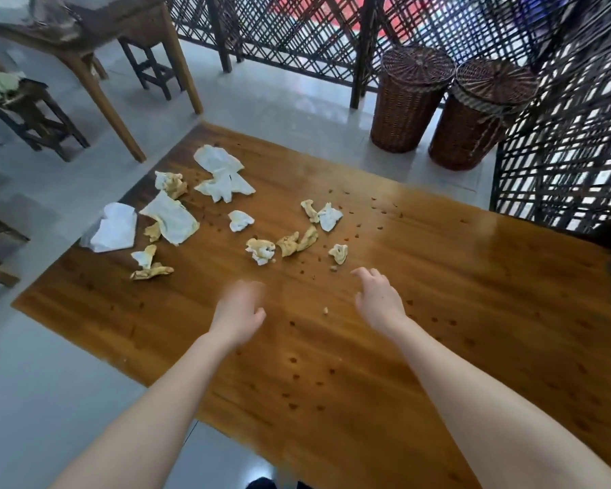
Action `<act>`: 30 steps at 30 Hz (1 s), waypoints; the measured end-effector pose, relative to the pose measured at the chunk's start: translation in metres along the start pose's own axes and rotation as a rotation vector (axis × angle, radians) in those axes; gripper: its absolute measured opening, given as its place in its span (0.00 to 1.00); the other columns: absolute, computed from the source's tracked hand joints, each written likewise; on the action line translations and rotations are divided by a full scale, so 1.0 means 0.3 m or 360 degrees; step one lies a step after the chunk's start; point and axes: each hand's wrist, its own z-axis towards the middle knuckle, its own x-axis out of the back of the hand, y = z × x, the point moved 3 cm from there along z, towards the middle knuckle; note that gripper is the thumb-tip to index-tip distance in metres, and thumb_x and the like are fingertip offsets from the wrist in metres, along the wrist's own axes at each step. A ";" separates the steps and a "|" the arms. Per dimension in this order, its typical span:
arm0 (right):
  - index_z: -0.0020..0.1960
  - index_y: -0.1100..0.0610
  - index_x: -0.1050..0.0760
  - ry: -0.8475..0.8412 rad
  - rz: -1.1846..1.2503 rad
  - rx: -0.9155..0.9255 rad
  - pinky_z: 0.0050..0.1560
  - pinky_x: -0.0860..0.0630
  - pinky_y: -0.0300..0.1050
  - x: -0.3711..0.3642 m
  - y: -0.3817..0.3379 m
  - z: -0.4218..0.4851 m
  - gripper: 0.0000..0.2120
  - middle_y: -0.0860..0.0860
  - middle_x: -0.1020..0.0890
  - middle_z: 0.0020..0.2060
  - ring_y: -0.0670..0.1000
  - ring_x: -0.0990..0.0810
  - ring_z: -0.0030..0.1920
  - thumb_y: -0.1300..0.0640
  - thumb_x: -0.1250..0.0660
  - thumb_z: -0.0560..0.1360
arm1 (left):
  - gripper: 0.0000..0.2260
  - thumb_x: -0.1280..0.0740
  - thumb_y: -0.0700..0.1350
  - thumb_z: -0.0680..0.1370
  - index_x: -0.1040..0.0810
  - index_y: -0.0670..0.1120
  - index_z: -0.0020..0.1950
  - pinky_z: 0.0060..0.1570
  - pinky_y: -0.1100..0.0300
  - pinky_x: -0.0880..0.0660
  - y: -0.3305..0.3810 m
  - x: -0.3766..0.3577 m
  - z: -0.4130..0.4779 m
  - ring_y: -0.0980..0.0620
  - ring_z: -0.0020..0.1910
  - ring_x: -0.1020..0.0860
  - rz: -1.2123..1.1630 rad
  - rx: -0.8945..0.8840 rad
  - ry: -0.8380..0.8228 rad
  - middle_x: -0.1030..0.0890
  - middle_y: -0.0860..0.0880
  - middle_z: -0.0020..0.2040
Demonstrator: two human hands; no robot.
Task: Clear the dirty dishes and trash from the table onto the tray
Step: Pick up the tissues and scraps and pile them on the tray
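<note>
Several crumpled, stained white napkins lie scattered on the far left half of the wooden table (438,312): a large one (223,178) at the back, a flatter one (115,227) at the left edge, a folded one (172,218) beside it, and small wads (260,250) near the middle. Small crumbs dot the tabletop. My left hand (239,312) hovers above the table just short of the wads, blurred, holding nothing. My right hand (378,300) is beside it, fingers relaxed and spread, empty, near a small wad (338,253). No tray or dishes are in view.
Two lidded wicker baskets (411,100) (473,114) stand on the floor beyond the table's far edge. A dark lattice screen (561,153) borders the right and back. Another wooden table (85,47) and stools (25,114) stand at the back left.
</note>
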 end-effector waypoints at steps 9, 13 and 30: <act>0.69 0.54 0.33 -0.0010 -0.0019 -0.0128 0.55 0.25 0.50 -0.058 -0.036 0.200 0.22 0.53 0.27 0.60 0.55 0.28 0.60 0.64 0.40 0.76 | 0.21 0.36 0.46 0.78 0.33 0.49 0.71 0.61 0.52 0.29 -0.033 0.010 0.258 0.46 0.63 0.30 0.0060 -0.0107 0.0028 0.31 0.46 0.66; 0.68 0.55 0.33 0.0005 -0.0007 -0.0173 0.52 0.26 0.50 -0.082 -0.077 0.304 0.21 0.53 0.28 0.60 0.57 0.28 0.59 0.63 0.40 0.76 | 0.23 0.35 0.45 0.77 0.33 0.49 0.71 0.64 0.50 0.33 -0.041 0.008 0.365 0.44 0.67 0.33 0.0096 -0.0206 0.0006 0.33 0.44 0.69; 0.64 0.57 0.29 0.0131 -0.0014 -0.0569 0.55 0.24 0.47 -0.174 -0.098 0.425 0.15 0.55 0.27 0.59 0.54 0.29 0.58 0.64 0.39 0.77 | 0.23 0.33 0.46 0.76 0.32 0.52 0.71 0.65 0.51 0.34 -0.108 -0.050 0.571 0.47 0.70 0.35 0.0040 -0.0474 -0.0214 0.34 0.47 0.71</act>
